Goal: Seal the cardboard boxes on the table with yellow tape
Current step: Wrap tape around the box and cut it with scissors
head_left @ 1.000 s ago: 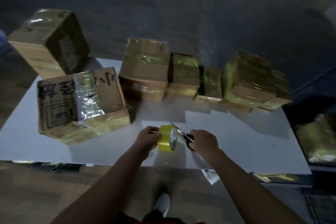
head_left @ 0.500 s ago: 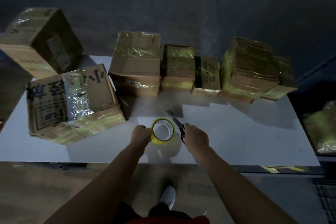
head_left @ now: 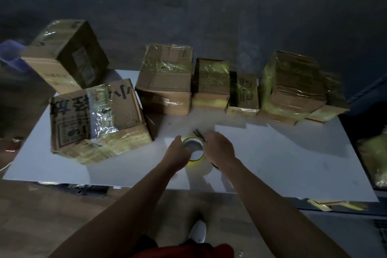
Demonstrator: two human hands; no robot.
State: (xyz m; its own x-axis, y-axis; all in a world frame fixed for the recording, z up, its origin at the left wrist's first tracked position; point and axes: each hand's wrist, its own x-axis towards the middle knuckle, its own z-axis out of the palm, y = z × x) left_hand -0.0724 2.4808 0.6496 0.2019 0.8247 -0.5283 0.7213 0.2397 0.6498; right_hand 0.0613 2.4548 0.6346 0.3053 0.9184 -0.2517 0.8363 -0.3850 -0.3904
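A yellow tape roll (head_left: pixel 193 152) lies flat near the front middle of the white table (head_left: pixel 282 153). My left hand (head_left: pixel 178 154) grips its left side. My right hand (head_left: pixel 219 150) holds a pair of scissors (head_left: pixel 199 133), whose blades stick out past the roll's far edge. A large cardboard box (head_left: pixel 94 119) with black characters and a shiny tape strip sits at the left. Several smaller boxes wrapped in yellow tape line the table's far edge, among them one (head_left: pixel 167 81) at the middle and one (head_left: pixel 293 86) at the right.
Another big box (head_left: pixel 67 54) stands tilted at the far left corner. A blue bin (head_left: pixel 10 54) shows at the left edge. A dark crate with yellowish wrapped goods (head_left: pixel 374 159) stands right of the table. Tape scraps (head_left: pixel 335 205) hang off the front right edge.
The tape roll went from upright between my hands to lying flat on the table. Both hands moved slightly forward and closer together over it.
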